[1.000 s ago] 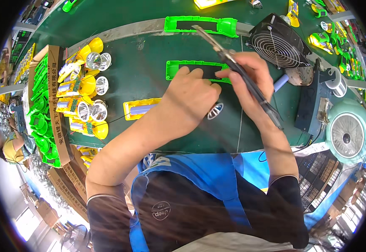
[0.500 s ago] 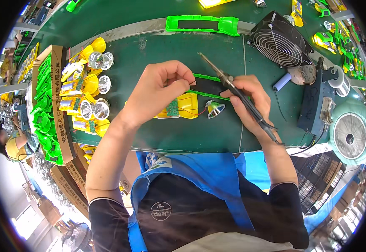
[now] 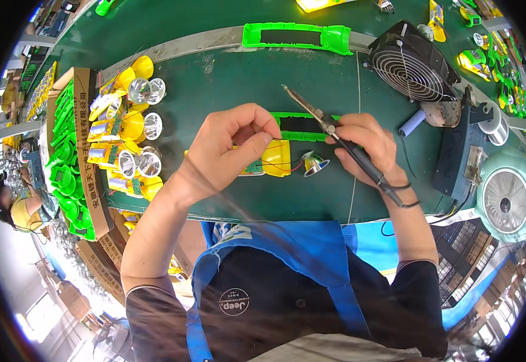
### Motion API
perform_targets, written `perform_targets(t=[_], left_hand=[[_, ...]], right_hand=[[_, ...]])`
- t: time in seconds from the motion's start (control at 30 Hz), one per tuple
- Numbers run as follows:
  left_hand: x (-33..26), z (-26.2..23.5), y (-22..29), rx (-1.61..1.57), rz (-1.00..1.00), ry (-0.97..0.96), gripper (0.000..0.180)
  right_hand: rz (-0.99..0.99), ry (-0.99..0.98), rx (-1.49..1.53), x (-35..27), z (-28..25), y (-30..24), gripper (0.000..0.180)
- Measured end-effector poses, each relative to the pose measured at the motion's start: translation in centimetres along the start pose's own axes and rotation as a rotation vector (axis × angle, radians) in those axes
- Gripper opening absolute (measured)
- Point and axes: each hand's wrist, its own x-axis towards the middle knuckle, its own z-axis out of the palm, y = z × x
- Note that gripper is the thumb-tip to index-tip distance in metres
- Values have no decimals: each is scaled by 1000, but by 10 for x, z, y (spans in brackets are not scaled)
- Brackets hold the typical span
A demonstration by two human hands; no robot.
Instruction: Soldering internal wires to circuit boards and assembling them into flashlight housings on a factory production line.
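Observation:
My right hand (image 3: 368,145) grips a soldering iron (image 3: 359,158) by its dark handle, its metal tip pointing up and to the left, above the bench. My left hand (image 3: 229,145) is closed in a pinch on what looks like a thin wire, mostly hidden by the fingers. Beneath the left hand lies a yellow lamp housing (image 3: 278,158) with a green circuit board (image 3: 254,166), partly covered. A wire runs from it to a shiny reflector (image 3: 314,163) on its right. Just behind, between the hands, rests a green frame (image 3: 302,125) with a dark opening.
Yellow lamp assemblies with reflectors (image 3: 153,125) line the left, beside a cardboard box (image 3: 88,151) of green parts. Another green frame (image 3: 335,40) lies at the back. At right stand a black fan (image 3: 410,63), a blue-grey soldering station (image 3: 456,151), a purple cylinder (image 3: 412,122) and a pale green fan (image 3: 505,199).
The soldering iron's tip has shifted slightly left and down relative to the bench items. My left hand keeps its pinch, now lower against the green frame. The whole view has shifted a little.

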Motion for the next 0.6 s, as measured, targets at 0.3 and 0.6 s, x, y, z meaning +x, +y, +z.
perform_targets(t=[0.3, 0.6], left_hand=[[12, -4, 4, 699, 332, 85, 8], [53, -5, -6, 1146, 699, -44, 5]], right_hand=[[355, 344, 541, -12, -7, -17, 27], [946, 191, 694, 4, -22, -12, 24]])
